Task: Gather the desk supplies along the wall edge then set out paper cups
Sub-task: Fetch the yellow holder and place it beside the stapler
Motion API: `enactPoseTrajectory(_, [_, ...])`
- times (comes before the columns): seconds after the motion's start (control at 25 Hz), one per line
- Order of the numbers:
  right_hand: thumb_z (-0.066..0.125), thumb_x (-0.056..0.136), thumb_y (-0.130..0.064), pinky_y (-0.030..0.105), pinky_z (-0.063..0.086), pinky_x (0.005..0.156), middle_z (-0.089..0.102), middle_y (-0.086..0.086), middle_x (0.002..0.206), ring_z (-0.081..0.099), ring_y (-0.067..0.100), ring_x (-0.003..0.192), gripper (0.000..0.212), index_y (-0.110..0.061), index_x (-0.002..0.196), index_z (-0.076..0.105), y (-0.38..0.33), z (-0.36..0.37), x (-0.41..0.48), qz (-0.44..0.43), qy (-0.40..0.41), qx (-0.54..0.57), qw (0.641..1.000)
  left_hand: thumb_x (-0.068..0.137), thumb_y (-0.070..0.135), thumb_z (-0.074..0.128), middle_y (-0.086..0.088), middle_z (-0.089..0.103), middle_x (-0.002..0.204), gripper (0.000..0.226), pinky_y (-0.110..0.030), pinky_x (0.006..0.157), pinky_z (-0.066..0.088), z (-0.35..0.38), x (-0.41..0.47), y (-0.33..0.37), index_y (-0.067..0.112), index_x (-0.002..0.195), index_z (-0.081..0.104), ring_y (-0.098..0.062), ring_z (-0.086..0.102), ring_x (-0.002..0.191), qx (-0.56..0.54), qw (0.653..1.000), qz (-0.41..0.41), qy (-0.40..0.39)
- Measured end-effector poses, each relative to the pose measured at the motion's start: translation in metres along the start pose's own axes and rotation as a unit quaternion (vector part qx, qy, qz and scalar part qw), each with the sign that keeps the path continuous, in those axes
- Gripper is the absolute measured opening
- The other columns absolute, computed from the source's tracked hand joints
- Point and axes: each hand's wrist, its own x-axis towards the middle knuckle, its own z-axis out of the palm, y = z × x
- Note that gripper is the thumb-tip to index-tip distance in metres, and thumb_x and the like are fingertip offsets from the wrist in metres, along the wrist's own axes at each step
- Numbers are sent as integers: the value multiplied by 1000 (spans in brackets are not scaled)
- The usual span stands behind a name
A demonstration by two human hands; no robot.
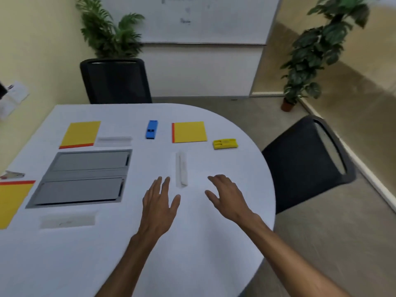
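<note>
On the white table (192,243) lie a yellow notepad (189,132), a second yellow notepad (81,133), a third (10,200) at the left edge, a blue stapler (152,129) and a yellow stapler (225,143). A clear ruler (181,168) lies lengthwise in front of me, another clear ruler (114,140) near the second pad, a third (67,220) near the front left. My left hand (159,202) hovers open just left of the near ruler. My right hand (225,196) hovers open to its right. No paper cups show.
A grey cable hatch (83,179) is set into the table's left half. A small red and silver object (12,175) lies at the far left. Black chairs stand at the back (115,80) and right (304,163). Potted plants (310,61) stand on the floor.
</note>
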Motion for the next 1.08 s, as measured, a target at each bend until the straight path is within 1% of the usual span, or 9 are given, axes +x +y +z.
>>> enactPoseTrajectory(0.12, [48, 101, -41, 36, 36, 108, 43, 4, 149, 43, 22, 134, 52, -19, 148, 41, 63, -41, -50, 18, 25, 12, 999, 100, 42, 48, -6, 18, 165, 67, -41, 121, 12, 42, -31, 70, 18, 157, 22, -23, 14, 152, 3, 1000, 18, -4])
enactPoseTrajectory(0.28, [48, 102, -40, 38, 34, 112, 42, 4, 150, 40, 21, 136, 53, -17, 149, 39, 138, -87, -111, 44, 39, 11, 998, 100, 42, 49, -7, 21, 164, 68, -42, 122, 15, 93, -62, 156, 18, 157, 22, -23, 16, 152, 13, 998, 55, -21])
enactPoseTrajectory(0.36, [50, 101, -38, 39, 35, 111, 44, 3, 148, 43, 21, 134, 53, -16, 148, 40, 169, -107, -136, 58, 57, 14, 997, 100, 44, 49, -6, 22, 164, 68, -43, 122, 17, 113, -72, 194, 18, 157, 23, -24, 18, 152, 18, 996, 81, -30])
enactPoseTrajectory(0.48, [56, 98, -33, 38, 42, 103, 47, 3, 140, 51, 23, 122, 51, -16, 145, 44, 212, -132, -169, 84, 88, 9, 992, 99, 45, 50, -5, 25, 163, 68, -44, 120, 20, 140, -74, 245, 19, 156, 25, -24, 22, 151, 35, 990, 128, -43])
enactPoseTrajectory(0.56, [58, 97, -31, 39, 42, 105, 44, 4, 144, 49, 24, 126, 51, -16, 145, 44, 237, -148, -182, 113, 106, 11, 988, 98, 47, 51, -2, 26, 163, 68, -43, 120, 21, 156, -71, 272, 22, 156, 26, -23, 23, 151, 45, 986, 154, -47])
enactPoseTrajectory(0.64, [56, 98, -32, 39, 36, 109, 41, 5, 147, 42, 22, 134, 53, -17, 146, 43, 263, -164, -191, 137, 120, 5, 983, 97, 49, 52, 1, 26, 163, 67, -44, 120, 21, 172, -63, 298, 26, 155, 28, -21, 24, 151, 49, 982, 176, -55])
enactPoseTrajectory(0.8, [56, 97, -34, 39, 36, 108, 43, 2, 144, 43, 21, 133, 54, -16, 147, 42, 310, -195, -193, 167, 142, -3, 976, 96, 51, 53, 4, 25, 164, 64, -47, 122, 21, 203, -41, 348, 32, 153, 32, -19, 24, 151, 54, 972, 216, -79])
enactPoseTrajectory(0.92, [55, 98, -36, 41, 39, 108, 45, 1, 143, 45, 20, 131, 54, -16, 147, 42, 347, -216, -177, 178, 148, -4, 973, 96, 50, 52, 4, 26, 163, 62, -48, 122, 22, 227, -15, 381, 31, 152, 33, -19, 26, 150, 45, 971, 222, -81])
enactPoseTrajectory(1.08, [52, 99, -40, 42, 39, 108, 45, 1, 143, 45, 20, 131, 55, -17, 148, 41, 404, -241, -130, 178, 140, 1, 974, 98, 48, 51, 3, 25, 163, 61, -48, 122, 22, 260, 36, 414, 29, 153, 33, -18, 22, 151, 32, 974, 208, -77])
